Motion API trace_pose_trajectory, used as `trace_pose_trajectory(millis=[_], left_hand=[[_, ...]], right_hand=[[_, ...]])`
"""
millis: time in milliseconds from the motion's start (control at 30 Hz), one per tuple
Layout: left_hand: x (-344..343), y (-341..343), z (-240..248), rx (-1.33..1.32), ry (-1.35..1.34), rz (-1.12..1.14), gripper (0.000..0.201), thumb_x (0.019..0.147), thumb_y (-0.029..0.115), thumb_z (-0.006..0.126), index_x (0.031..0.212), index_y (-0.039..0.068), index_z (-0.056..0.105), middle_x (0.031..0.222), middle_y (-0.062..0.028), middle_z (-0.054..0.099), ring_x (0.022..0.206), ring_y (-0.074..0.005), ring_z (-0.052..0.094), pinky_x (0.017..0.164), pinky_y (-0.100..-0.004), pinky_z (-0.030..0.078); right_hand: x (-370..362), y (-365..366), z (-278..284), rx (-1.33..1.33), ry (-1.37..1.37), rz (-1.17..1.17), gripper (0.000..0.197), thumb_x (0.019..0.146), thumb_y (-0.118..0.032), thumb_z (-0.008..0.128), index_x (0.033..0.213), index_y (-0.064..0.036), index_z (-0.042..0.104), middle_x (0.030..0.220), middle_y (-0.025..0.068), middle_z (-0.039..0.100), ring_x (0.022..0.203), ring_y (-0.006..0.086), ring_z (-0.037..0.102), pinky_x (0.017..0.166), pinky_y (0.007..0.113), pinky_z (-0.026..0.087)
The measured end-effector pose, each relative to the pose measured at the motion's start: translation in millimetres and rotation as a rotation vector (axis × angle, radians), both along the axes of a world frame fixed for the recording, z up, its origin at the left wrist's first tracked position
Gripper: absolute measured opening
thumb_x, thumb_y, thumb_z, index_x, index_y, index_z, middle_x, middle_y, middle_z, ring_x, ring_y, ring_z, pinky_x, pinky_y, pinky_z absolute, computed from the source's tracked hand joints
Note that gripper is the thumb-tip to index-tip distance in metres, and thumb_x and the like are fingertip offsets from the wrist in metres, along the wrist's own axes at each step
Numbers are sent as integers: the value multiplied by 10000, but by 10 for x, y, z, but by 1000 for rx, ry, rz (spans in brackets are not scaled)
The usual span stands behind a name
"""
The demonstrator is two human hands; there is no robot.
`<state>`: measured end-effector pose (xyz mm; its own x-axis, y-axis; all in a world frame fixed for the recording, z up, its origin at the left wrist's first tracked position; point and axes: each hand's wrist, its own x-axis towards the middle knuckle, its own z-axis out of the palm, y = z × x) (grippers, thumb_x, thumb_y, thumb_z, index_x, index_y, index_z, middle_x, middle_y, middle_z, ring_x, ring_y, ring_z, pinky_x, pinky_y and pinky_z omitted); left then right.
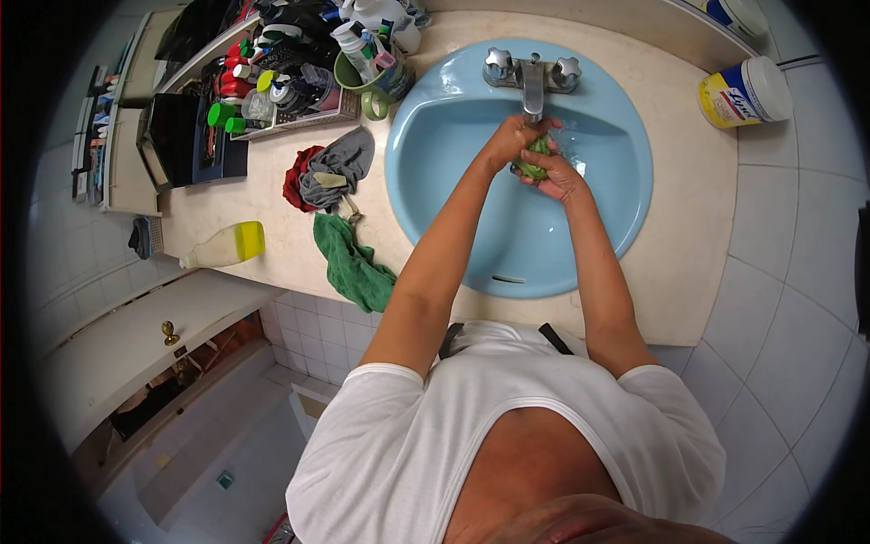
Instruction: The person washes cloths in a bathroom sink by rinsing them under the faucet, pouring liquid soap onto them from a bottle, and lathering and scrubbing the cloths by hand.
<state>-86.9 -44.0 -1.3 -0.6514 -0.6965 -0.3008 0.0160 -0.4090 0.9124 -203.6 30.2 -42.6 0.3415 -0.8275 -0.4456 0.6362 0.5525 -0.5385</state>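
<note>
Faucet [533, 89] just above, we hold a green cloth-like wad [538, 163] snugly between our left hand [514, 141] and right hand [562, 179], seemingly so splashes [564, 139] fall inside the blue sink [435, 181].

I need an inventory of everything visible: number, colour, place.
Sink: 1, blue, centre
Faucet: 1, silver, sink rim
Counter: 1, cream, around sink
Bundle: 1, green, below faucet
Canister: 1, white, yellow, right
Mug: 1, green, left of faucet
Containers: many, mixed, upper left
Cloths: 3, red, grey, green, left
Lone bottle: 1, yellow, counter's left
Knob: 1, brass, lower left
Tiles: many, pale, right
Shirt: 1, white, worn
Left hand, right hand: 2, on bundle
</note>
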Motion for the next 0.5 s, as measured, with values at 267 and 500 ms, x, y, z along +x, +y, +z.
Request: trace_pose_trajectory(millis=[267,500], left_hand=[[76,17,-251,114,57,261,161,895,101,477,1011,28,561,616,30,423,547,-64,399,521,-230,381],[225,144,-299,-73,-55,417,149,920,151,467,970,38,552,628,20,436,515,-63,386,463,-219,347]], right_hand=[[208,-179,-5,-94,595,227,225,724,-128,691,879,-94,531,669,-6,498,616,126,511,494,260,386],[596,-72,-171,-349,1207,93,346,742,-234,637,997,-18,546,792,152,627,812,326,619,733,381,482]])
